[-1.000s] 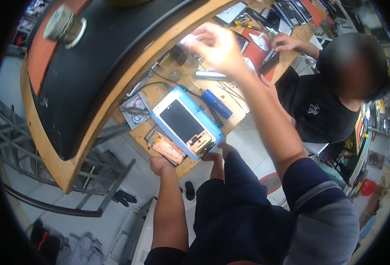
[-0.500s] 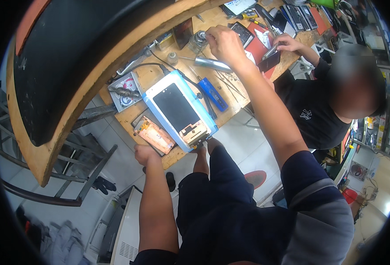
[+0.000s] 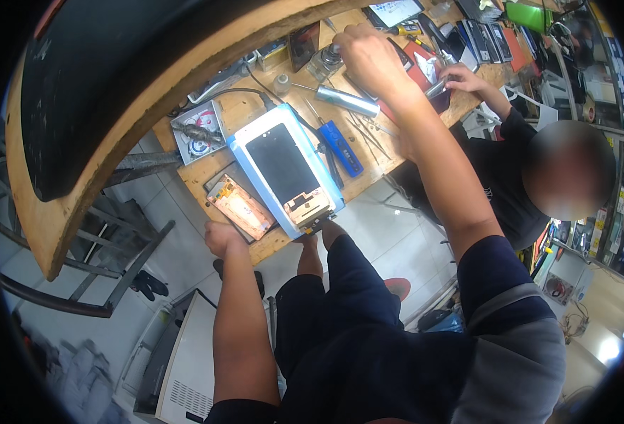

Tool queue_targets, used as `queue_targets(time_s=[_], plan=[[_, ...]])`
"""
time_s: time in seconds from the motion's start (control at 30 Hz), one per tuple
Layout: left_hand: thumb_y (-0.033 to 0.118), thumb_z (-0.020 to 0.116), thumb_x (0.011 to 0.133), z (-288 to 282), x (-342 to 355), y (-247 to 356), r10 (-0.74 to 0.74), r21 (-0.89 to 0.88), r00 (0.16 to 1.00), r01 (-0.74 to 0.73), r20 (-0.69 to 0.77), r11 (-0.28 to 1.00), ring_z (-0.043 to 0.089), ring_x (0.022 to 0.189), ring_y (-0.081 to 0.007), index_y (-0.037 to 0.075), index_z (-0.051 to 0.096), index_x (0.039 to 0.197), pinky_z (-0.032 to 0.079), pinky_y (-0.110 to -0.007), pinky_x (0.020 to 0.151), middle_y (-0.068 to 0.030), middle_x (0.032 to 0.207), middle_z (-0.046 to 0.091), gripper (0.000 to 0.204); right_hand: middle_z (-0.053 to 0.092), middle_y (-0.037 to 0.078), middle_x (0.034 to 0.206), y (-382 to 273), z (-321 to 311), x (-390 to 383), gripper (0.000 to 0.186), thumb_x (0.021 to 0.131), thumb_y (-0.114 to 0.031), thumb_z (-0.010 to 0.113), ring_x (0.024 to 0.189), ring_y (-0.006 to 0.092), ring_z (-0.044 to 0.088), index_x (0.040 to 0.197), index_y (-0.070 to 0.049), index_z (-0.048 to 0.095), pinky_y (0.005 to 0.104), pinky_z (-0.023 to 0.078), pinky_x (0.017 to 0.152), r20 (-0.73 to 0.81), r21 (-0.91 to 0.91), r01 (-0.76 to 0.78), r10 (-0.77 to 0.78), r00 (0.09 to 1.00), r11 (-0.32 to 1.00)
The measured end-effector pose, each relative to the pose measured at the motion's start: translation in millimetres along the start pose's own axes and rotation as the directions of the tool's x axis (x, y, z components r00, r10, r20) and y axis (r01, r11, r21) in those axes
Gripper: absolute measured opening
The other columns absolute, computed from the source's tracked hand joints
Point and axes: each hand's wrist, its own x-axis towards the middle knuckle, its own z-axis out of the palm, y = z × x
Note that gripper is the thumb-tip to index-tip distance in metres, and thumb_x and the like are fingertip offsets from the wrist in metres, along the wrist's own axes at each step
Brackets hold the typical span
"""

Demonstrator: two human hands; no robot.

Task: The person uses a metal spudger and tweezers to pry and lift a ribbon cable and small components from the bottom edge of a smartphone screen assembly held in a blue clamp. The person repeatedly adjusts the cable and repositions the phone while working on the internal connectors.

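My left hand [image 3: 225,238] is curled at the near left edge of the wooden workbench [image 3: 273,245]; whatever its fingers hold, if anything, is hidden. Beside it lies an opened copper-coloured phone frame [image 3: 241,208] on a dark flat piece. A white-and-blue pad [image 3: 235,147] bears a phone screen panel [image 3: 280,164] with a black middle and a flex cable at its near end. My right hand [image 3: 372,60] reaches across the bench with bent fingers, by the top of a small glass bottle [image 3: 324,63]. Its fingertips are partly hidden, so what they grip does not show.
Next to the pad lie a blue tool [image 3: 341,150], a silver cylindrical tool [image 3: 347,101] and thin tweezers [image 3: 370,140]. A parts tray [image 3: 197,131] stands at the left. At the right, a co-worker [image 3: 499,166] holds a metal tool. Phones [image 3: 485,41] line the far right.
The view has shifted slightly. My right hand has moved a little nearer the glass bottle's top, while my left hand stays at the bench edge. The co-worker's head is lower in view.
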Motion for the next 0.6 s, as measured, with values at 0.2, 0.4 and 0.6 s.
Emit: queue_targets(time_s=[0.2, 0.4, 0.6], plan=[[0.032, 0.037, 0.107, 9, 8, -14, 0.032, -0.227, 0.998, -0.042, -0.047, 0.973, 0.07, 0.12, -0.0515, -0.011, 0.074, 0.114, 0.052, -0.056, 0.105, -0.0349, 0.125, 0.074, 0.058, 0.073, 0.016, 0.099, 9, 2, 6, 0.012, 0.093, -0.006, 0.066, 0.102, 0.0368, 0.072, 0.097, -0.001, 0.077, 0.0485, 0.059, 0.091, 0.011, -0.054, 0.075, -0.075, 0.997, 0.996], [0.03, 0.053, 0.106, 22, 48, -40, -0.118, -0.817, 0.981, 0.194, 0.154, 0.544, 0.072, 0.097, -0.0345, -0.01, 0.072, 0.108, 0.055, -0.046, 0.092, -0.0197, 0.102, 0.077, 0.044, 0.073, 0.019, 0.097, 13, -33, 1, 0.012, 0.094, -0.011, 0.074, 0.096, 0.0403, 0.072, 0.102, -0.002, 0.072, 0.0516, 0.058, 0.086, -0.159, 0.111, 0.039, -0.021, 0.987, 0.993], [0.021, 0.065, 0.11, -24, -68, -65, 0.293, -0.723, 0.921, -0.385, -0.258, 0.574, 0.058, 0.091, -0.0129, 0.001, 0.066, 0.101, 0.05, -0.031, 0.085, -0.0037, 0.097, 0.064, 0.022, 0.073, 0.011, 0.09, -20, -73, -65, 0.023, 0.096, -0.007, 0.081, 0.077, 0.02, 0.068, 0.117, -0.001, 0.074, 0.0337, 0.056, 0.074, 0.137, 0.422, -0.157, 0.108, 0.985, 0.893]])
